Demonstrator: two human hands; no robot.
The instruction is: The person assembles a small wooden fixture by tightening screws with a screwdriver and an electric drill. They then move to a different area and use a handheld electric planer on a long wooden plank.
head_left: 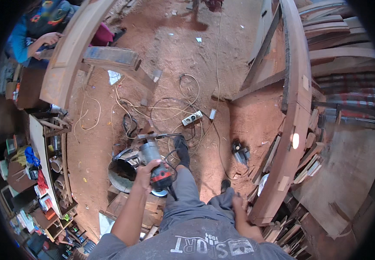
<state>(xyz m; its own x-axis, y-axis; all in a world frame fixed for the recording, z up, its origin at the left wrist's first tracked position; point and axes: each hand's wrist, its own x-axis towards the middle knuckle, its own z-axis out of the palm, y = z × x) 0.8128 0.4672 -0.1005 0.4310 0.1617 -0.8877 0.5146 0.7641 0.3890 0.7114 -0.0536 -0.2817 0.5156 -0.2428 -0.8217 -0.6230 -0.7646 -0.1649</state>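
Observation:
My left hand (144,175) is wrapped round the body of a handheld router (151,155), a grey power tool with a red and black end. The router is held in front of my left leg, lying over on its side, with its base end pointing away from me. A dark cord runs off it. My right hand (238,201) hangs low by my right thigh, beside the near end of a long wooden beam (293,130). Its fingers are too small and shadowed to make out.
A white power strip (192,118) and tangled cords lie on the dirt floor ahead. A dark power tool (240,152) sits to the right. A round tub (120,175) stands left of the router. At upper left, another person's hand (50,39) is near a wooden frame (66,56).

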